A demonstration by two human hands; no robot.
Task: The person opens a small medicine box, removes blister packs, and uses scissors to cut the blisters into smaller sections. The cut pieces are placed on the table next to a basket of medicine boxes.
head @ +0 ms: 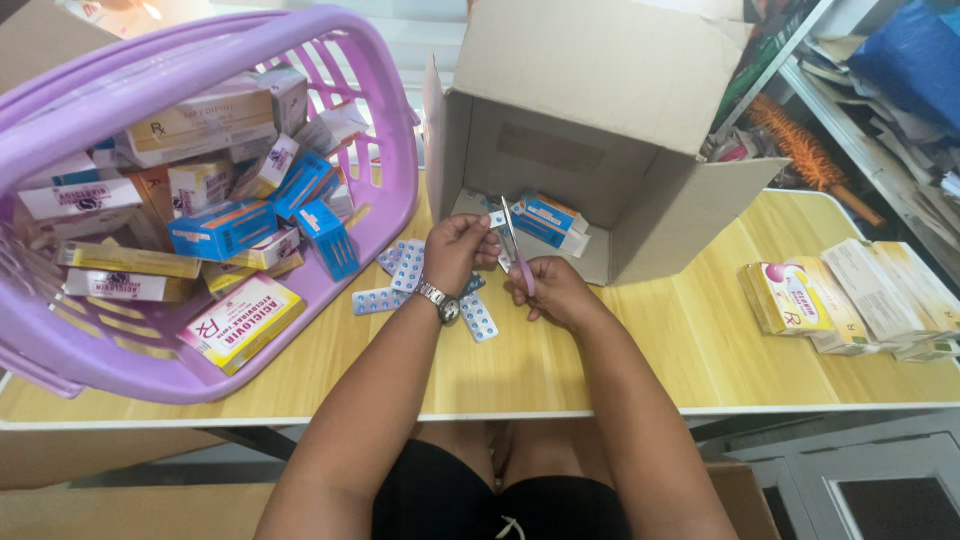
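At frame centre, the right hand (pixel 552 290) grips upright scissors (pixel 516 250); the left hand (pixel 455 250), just left, pinches what seems a blister strip (pixel 496 219) against the blades.

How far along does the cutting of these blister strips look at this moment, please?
Done: several blue blister strips lie loose on the wooden table, and a few boxes sit in the cardboard box. In hand: the left hand holds a small strip while the right hand works purple-handled scissors on it. Left: the tilted purple basket looks full of medicine boxes.
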